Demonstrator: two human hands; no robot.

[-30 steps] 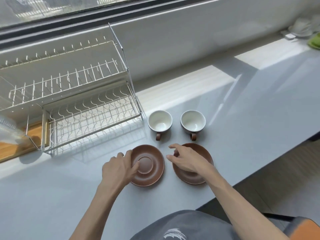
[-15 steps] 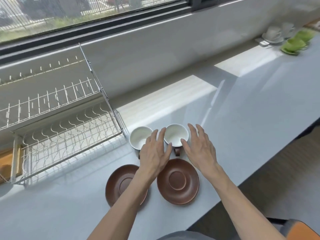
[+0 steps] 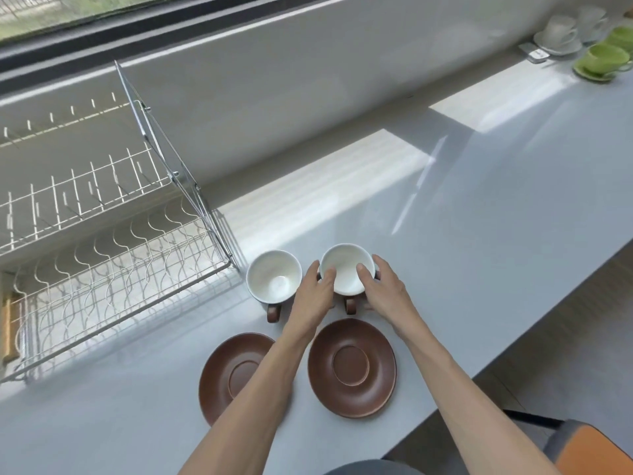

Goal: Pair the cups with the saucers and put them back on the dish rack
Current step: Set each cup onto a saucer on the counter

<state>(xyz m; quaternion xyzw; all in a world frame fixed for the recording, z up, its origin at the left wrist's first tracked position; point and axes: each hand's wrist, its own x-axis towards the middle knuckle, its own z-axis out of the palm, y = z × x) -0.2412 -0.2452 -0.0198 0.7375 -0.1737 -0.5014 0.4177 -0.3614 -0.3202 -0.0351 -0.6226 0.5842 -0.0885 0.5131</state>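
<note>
Task status: early stage; no cup is paired and nothing is on the rack (image 3: 113, 269). Both hands are on the right cup (image 3: 346, 269), which stands upright on the counter (image 3: 479, 234) with its brown handle toward the person. The left hand (image 3: 313, 296) is clasped against the cup's left wall, with fingertips over the rim; the right hand (image 3: 383, 293) is clasped against the right wall in the same way. The cup appears to rest on the counter; whether it is lifted clear cannot be told. The left cup (image 3: 274, 275) stands just beside it, upright, untouched, handle also toward the person, and close to the rack's right end. The right saucer (image 3: 352, 367) lies flat on the counter directly below the gripped cup and is bare. The left saucer (image 3: 236, 371) lies just beside it, partly covered by the left forearm, also bare. Both rack tiers show no crockery in the visible part. Remaining work, as judged: seat the right cup in the right saucer's centre well, repeat with the left cup and left saucer, then move both sets onto the rack. Green and white cup sets at the far right of the counter appear to be outside this task.
</note>
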